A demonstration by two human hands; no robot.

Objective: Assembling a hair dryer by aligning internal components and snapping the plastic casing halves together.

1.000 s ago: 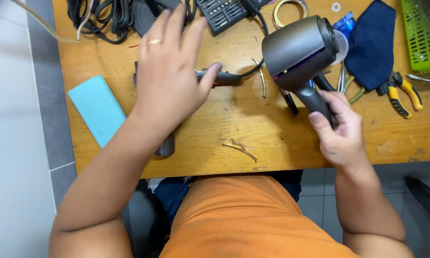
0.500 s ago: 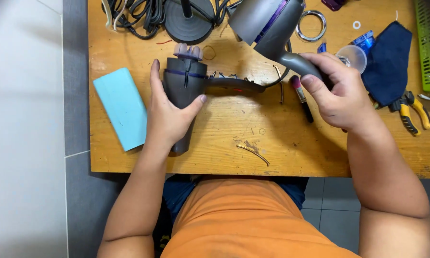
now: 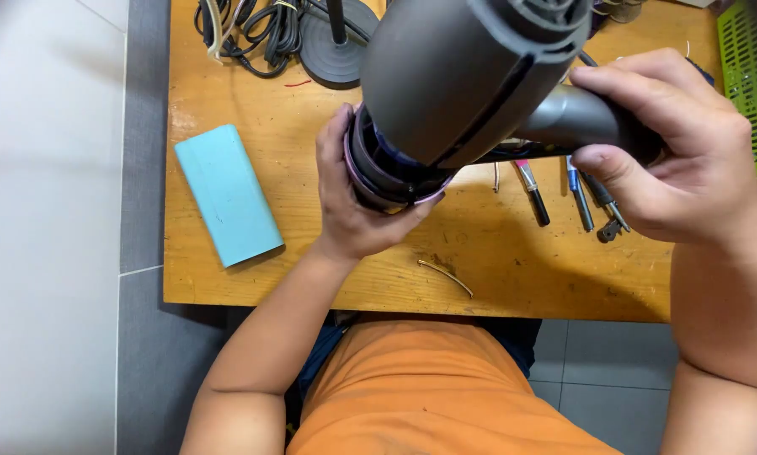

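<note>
We've got the grey hair dryer held up over the wooden table, right hand curled tight round its handle, left hand fingers wrapped around the dark end piece at its back.

Cut off by the top edge above the right hand: hair dryer barrel and cable bundle; hidden behind the barrel beside the left hand: most of its fingers, tool tops.
</note>
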